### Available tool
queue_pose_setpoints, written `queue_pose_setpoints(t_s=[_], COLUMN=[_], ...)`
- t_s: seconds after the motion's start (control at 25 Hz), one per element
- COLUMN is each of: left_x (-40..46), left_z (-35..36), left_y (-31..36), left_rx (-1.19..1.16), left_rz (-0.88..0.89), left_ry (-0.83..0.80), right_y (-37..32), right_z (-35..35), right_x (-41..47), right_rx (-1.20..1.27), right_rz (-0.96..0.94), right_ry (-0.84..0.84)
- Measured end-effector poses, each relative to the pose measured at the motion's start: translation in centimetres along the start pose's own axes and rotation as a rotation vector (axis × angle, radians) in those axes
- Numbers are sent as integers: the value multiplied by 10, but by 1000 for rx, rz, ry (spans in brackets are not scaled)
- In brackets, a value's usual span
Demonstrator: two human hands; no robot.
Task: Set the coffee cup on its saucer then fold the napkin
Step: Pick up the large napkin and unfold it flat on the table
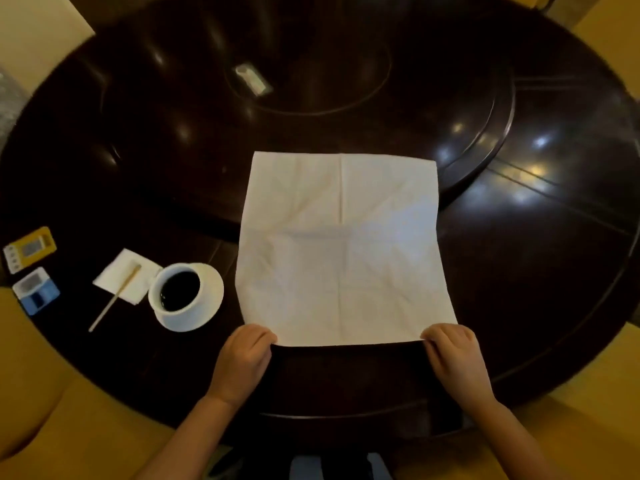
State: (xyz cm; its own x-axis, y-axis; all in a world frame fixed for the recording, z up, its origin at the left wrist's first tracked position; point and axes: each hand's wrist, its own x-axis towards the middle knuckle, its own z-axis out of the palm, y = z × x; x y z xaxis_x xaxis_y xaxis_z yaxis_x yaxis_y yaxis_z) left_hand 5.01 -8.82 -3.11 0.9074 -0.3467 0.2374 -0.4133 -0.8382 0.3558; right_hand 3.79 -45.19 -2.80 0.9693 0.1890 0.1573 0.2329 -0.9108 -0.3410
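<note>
Both hands, left (242, 355) and right (453, 355), seemingly pinch the flat napkin's (341, 244) near corners.

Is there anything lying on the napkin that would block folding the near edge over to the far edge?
Nothing visible. The napkin lies bare; the coffee cup stands apart, to its left.

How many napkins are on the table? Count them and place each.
2. The large unfolded napkin lies spread at centre, its near corners pinched by the left hand and right hand. The small folded napkin lies left of the coffee cup, under a stir stick.
</note>
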Motion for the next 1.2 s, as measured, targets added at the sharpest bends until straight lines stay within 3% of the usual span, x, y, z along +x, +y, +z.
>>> queue_pose_setpoints(t_s=[0.28,0.56,0.84,1.08,1.2], left_x=[-32,-26,-76,-107,-109], left_z=[11,4,-8,-11,-15], left_y=[-11,-16,-24,-12,-2], left_rx=[35,46,59,41,24], left_rz=[-47,-82,-23,-28,-59], left_ry=[-42,80,-78,-150,-94], right_y=[18,24,22,5,-11], right_z=[18,17,9,0,-1], right_x=[-38,-44,-66,-95,-93], right_rx=[-19,-3,-14,-23,29], right_rz=[-87,-144,-203,-152,-42], right_ry=[5,15,-46,-158,-145])
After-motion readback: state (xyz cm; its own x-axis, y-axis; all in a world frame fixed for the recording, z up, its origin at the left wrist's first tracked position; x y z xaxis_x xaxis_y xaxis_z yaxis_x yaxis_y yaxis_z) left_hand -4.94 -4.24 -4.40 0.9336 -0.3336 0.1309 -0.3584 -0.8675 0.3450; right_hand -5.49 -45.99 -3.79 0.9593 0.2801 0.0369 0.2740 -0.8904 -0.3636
